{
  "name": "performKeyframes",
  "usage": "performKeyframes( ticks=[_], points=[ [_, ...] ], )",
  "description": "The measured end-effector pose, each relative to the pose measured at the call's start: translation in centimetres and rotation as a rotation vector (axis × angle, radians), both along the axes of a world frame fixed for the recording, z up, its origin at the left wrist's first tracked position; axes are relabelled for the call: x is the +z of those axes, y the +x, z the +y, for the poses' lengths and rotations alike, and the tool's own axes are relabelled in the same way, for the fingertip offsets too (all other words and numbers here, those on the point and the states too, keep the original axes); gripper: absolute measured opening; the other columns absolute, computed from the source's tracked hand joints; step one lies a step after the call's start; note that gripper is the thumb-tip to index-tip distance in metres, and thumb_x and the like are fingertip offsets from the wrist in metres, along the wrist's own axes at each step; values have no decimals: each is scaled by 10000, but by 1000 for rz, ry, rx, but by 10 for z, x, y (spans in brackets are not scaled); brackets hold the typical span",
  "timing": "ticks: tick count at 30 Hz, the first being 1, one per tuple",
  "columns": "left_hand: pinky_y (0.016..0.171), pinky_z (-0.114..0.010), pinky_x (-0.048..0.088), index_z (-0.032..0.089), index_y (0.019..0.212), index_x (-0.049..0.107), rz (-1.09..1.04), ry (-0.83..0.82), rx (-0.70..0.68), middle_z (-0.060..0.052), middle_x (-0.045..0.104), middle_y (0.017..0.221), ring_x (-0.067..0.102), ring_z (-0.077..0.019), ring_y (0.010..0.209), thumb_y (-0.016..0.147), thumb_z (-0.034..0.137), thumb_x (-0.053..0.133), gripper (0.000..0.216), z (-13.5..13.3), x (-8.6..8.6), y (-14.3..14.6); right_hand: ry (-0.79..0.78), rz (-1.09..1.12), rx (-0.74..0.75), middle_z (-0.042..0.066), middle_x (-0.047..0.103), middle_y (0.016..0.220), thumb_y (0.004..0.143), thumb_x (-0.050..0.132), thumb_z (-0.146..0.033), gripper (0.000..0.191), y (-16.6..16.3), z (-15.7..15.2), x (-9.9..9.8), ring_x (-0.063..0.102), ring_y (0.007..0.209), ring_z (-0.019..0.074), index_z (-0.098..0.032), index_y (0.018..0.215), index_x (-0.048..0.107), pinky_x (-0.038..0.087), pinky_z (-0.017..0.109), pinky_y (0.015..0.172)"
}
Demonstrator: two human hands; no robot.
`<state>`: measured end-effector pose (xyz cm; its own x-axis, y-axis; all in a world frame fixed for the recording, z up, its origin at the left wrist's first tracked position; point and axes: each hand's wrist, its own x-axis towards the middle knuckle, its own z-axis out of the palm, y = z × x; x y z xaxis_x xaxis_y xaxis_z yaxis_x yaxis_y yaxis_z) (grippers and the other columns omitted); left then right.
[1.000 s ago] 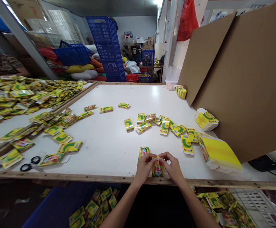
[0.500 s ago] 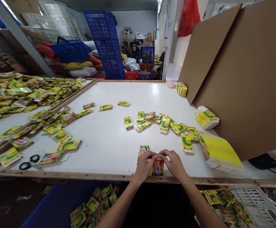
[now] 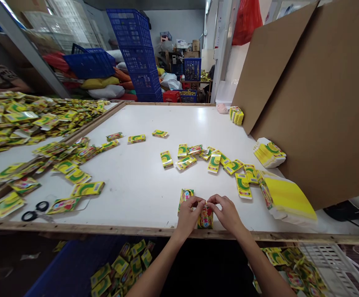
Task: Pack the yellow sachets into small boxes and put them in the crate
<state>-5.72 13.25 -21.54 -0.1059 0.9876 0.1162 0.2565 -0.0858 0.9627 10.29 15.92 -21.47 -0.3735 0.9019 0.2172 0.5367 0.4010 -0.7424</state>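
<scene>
Near the table's front edge, both hands pinch the top end of a small green and yellow printed box [image 3: 205,218]. My left hand [image 3: 189,212] grips its upper left corner with thumb and forefinger. Opposite it, my right hand [image 3: 225,211] is closed on the upper right corner, and the fingertips of the two hands nearly meet. The fingers hide most of the box's end. Partly behind my left hand lies another printed box [image 3: 186,194]. Beyond the hands, several yellow boxes [image 3: 214,161] are scattered flat on the white table [image 3: 136,177].
Stacks of flat yellow cartons [image 3: 287,198] stand at the right, beside tall cardboard sheets [image 3: 315,103]. Black-handled scissors [image 3: 35,211] lie at the front left. A wooden strip borders a large heap of boxes [image 3: 21,117]. Below the edge is a blue bin [image 3: 64,264] with boxes.
Both hands keep almost the same place and pinch on the box. The view has shifted slightly; nothing on the table has visibly been moved.
</scene>
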Motion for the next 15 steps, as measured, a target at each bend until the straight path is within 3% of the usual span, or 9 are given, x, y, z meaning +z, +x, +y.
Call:
performKeyframes(
  ticks=[4,8,15],
  points=[
    [637,-259,460,178,777,688,-38,0,21,-16,673,715,593,-156,666,817,390,576,243,1,0,4,3,16,-15,17,694,810,907,475,-382,204,-2,4,4,598,793,211,-242,870,618,425,319,716],
    [712,-274,476,171,833,698,-106,16,40,-46,695,806,617,-179,774,817,386,584,244,-1,1,7,-38,124,28,16,682,812,907,477,-377,216,-1,3,5,599,786,187,-221,851,615,433,298,734],
    [745,-277,487,178,896,696,-370,-33,-45,-52,688,885,617,-183,819,777,344,655,208,-5,-11,3,-125,295,1,25,687,803,873,521,-397,234,2,-2,1,598,763,177,-200,860,649,464,287,731]
  ],
)
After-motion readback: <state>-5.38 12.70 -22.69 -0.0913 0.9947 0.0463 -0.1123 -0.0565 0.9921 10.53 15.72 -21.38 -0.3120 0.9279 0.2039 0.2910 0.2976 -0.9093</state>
